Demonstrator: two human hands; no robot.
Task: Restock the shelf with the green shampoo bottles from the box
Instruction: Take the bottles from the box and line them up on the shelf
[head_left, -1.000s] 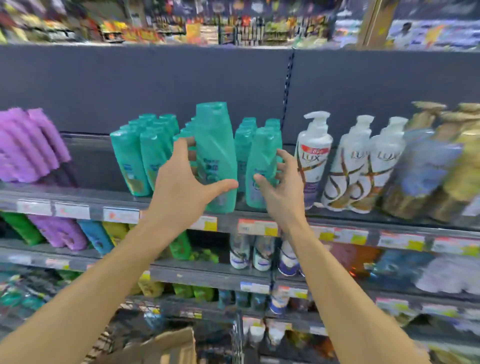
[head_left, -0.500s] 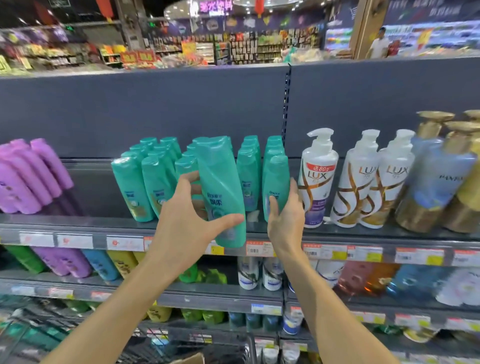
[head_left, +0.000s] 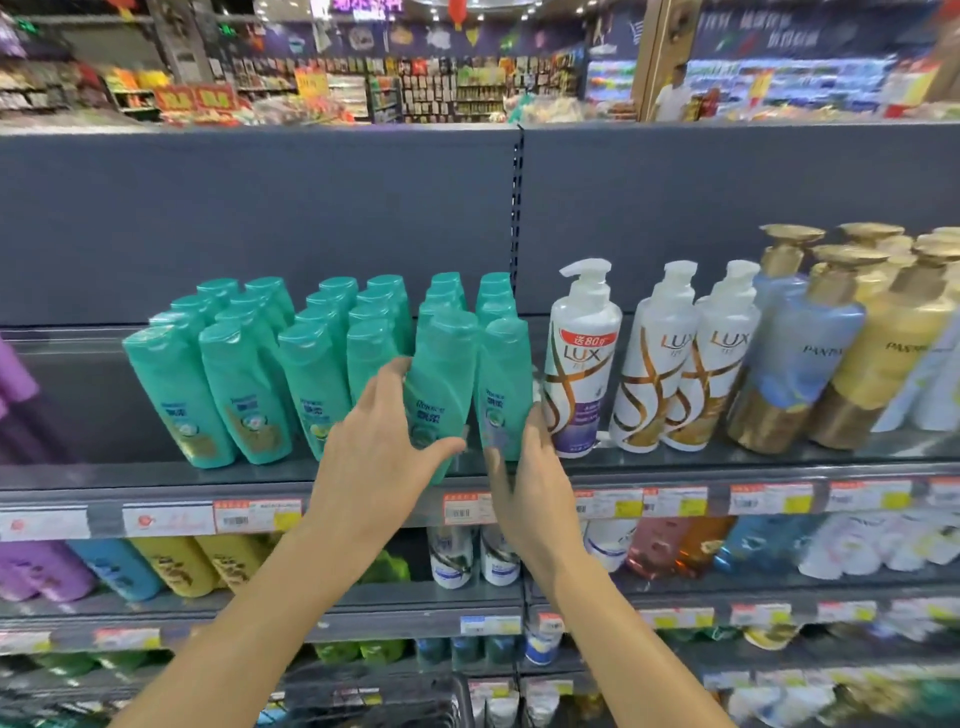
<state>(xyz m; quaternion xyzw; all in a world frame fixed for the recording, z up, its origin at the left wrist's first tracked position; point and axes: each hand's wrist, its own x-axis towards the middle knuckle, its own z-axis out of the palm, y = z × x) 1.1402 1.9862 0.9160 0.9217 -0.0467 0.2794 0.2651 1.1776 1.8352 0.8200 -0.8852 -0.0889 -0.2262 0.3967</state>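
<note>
Several green shampoo bottles (head_left: 244, 395) stand in rows on the top grey shelf (head_left: 156, 475). My left hand (head_left: 379, 452) grips one green bottle (head_left: 441, 379) that stands at the front of a row, its base at the shelf's front edge. My right hand (head_left: 530, 478) rests against the lower part of the neighbouring green bottle (head_left: 501, 384), fingers spread along its side. The box is out of view.
White Lux pump bottles (head_left: 582, 364) stand right of the green rows, then blue and gold Pantene pump bottles (head_left: 810, 358). Purple bottles (head_left: 15, 374) sit at the far left. Lower shelves hold more bottles. A dark basket rim (head_left: 415, 691) shows at the bottom.
My left hand has carried the green bottle to the right and set it upright in the front of a row. My right hand has slid down beside the neighbouring bottle. The camera has tilted up.
</note>
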